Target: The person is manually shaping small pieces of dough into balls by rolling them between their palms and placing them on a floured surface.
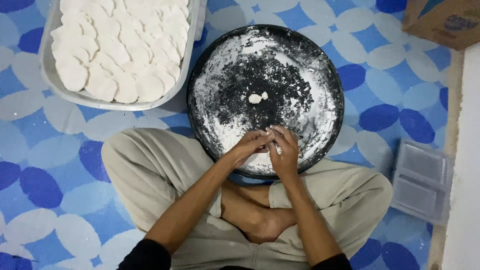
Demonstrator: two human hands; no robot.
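Both hands meet over the near rim of the round black pan (320, 65), left hand (248, 146) and right hand (285, 150) with fingertips curled tight on a small bit of white dough (277, 148), mostly hidden. The pan's floury, likely against sticking; two pale lumps (257, 97) sit mid-pan, finished discs (120, 47) fill the tray (47, 75).

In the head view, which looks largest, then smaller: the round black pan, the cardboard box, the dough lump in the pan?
1. Round black pan
2. Cardboard box, cut off by the frame, so its true size is unsure
3. Dough lump
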